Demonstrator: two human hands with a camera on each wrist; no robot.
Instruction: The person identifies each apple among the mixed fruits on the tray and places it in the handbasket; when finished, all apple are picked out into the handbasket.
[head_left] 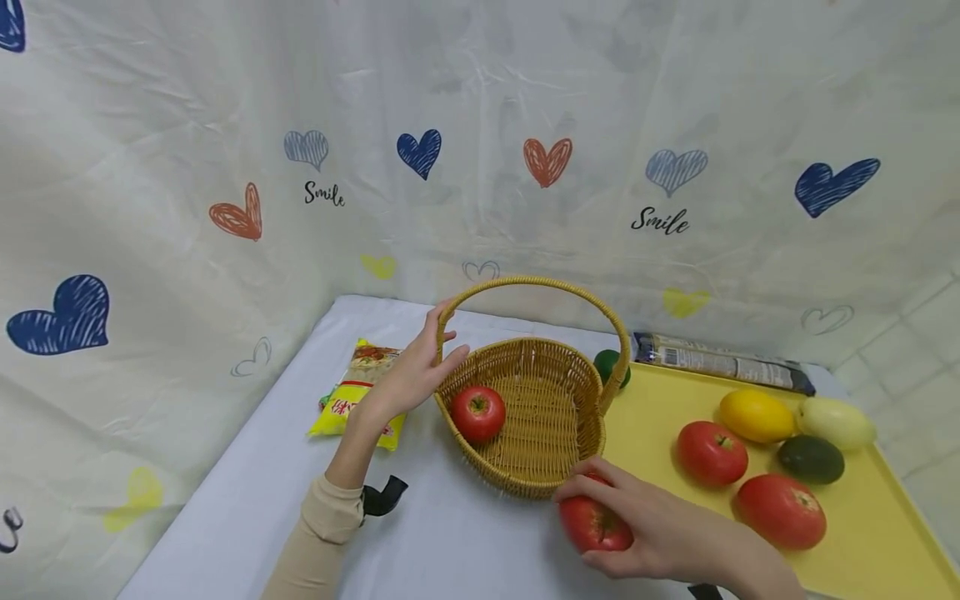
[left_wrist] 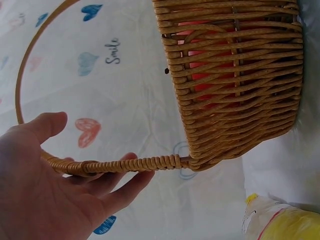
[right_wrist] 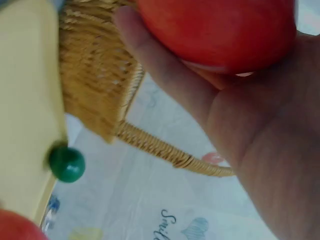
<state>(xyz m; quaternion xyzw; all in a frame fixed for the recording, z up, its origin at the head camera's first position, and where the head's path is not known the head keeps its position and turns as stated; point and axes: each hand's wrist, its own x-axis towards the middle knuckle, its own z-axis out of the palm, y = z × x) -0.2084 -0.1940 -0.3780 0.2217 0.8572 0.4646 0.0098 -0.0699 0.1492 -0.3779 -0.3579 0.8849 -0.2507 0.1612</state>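
My left hand (head_left: pixel 408 372) is at the left side of the wicker basket (head_left: pixel 517 479), touching its arched handle (head_left: pixel 536 282). In the left wrist view the handle lies across the palm, fingers nearly straight behind it and thumb apart. Inside the basket, at its left, sits one red apple (head_left: pixel 478 414). My right hand (head_left: pixel 645 521) grips another red apple (head_left: pixel 592 521), fingers over the top and thumb below. This apple is close to the basket's near right rim, outside it. In the right wrist view the held apple (right_wrist: pixel 220 30) fills the top, partly cut off.
At right, a yellow tray (head_left: pixel 652 417) bears two red apples (head_left: pixel 711 454), a yellow lemon (head_left: pixel 756 415), a pale green fruit (head_left: pixel 836 423) and a dark green one (head_left: pixel 810 459). Behind it lies a long package (head_left: pixel 720 363). A green fruit (head_left: pixel 609 364) sits beside the basket; a yellow bag (head_left: pixel 352 392) lies left.
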